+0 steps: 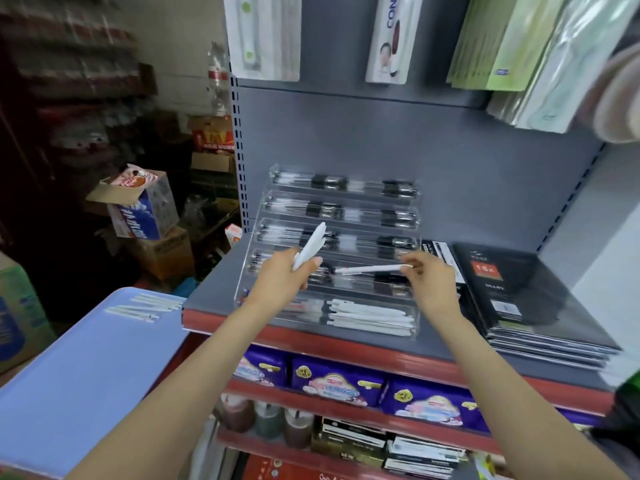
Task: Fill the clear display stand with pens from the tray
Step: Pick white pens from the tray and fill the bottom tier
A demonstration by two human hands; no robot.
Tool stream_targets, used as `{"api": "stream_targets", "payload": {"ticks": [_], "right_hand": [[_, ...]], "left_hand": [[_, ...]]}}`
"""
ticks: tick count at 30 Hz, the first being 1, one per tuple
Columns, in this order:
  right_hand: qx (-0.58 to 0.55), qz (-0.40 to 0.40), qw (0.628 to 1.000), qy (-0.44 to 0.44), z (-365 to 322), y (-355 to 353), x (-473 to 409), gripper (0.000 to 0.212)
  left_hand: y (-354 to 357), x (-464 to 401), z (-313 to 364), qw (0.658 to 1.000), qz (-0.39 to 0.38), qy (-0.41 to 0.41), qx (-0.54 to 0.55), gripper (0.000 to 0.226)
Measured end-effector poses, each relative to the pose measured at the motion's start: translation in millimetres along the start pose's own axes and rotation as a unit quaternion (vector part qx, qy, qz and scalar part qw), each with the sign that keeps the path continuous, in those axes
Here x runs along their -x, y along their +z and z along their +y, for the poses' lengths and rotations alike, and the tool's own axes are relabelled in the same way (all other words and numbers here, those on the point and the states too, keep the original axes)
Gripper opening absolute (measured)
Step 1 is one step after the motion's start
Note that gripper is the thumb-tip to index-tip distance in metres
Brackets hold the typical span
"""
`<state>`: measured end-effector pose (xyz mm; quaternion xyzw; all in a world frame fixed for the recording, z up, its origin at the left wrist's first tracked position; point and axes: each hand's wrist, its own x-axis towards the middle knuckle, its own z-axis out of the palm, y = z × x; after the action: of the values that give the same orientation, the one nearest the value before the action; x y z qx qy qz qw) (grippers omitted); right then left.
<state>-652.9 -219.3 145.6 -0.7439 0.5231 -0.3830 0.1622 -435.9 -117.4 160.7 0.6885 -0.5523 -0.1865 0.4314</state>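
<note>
From the head camera, both forearms are reaching forward over the grey shelf [214, 292]. The left hand [282, 277] is curling shut around a small bundle of white pens [311, 247], its grip closed on them so that they are fanning up and to the right above the knuckles. The right hand [427, 275] is pinching a single white pen [372, 269] by its right end, holding it level and pointing left, just over the lower tiers of the clear display stand [254, 268]. The stand's upper tiers are holding dark-gripped pens lying sideways; its front bottom compartment is holding a row of white pens. The blue tray [86, 375] is sitting at lower left, carrying a few more white pens [145, 306] near its far edge. Black notebooks [519, 299] are lying stacked beside the stand on the right.
</note>
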Motion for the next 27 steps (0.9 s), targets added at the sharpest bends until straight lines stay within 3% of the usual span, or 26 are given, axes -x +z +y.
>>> {"api": "stream_targets", "payload": {"ticks": [6,12,14,17,20,22,25,27], "right_hand": [[0.201,-0.029,0.973,-0.105,13,-3,-11,0.016],[0.320,-0.066,0.937,-0.125,23,1,-15,0.021],[0.264,-0.061,0.955,-0.118,23,-3,-13,0.021],[0.023,-0.067,0.995,-0.065,5,-15,-3,0.025],[-0.238,-0.182,0.954,0.017,-18,-23,6,0.027],[-0.273,-0.211,0.939,0.016,-24,-23,6,0.017],[-0.283,-0.192,0.940,0.003,-22,-25,2,0.006],[-0.305,-0.158,0.939,0.013,-17,-27,-2,0.014]], "left_hand": [[19,-2,10,1.000,-0.018,0.001,0.010,0.033],[32,-4,18,0.996,-0.076,-0.017,0.046,0.012],[34,-4,21,0.994,-0.099,-0.007,0.039,0.013],[35,-2,25,0.989,-0.125,-0.006,0.074,0.021],[39,-1,31,0.982,-0.158,0.007,0.102,0.021],[41,-3,32,0.980,-0.170,0.023,0.099,0.015],[40,-7,32,0.982,-0.157,0.025,0.101,0.010],[35,-11,30,0.991,-0.109,0.016,0.079,0.013]]}}
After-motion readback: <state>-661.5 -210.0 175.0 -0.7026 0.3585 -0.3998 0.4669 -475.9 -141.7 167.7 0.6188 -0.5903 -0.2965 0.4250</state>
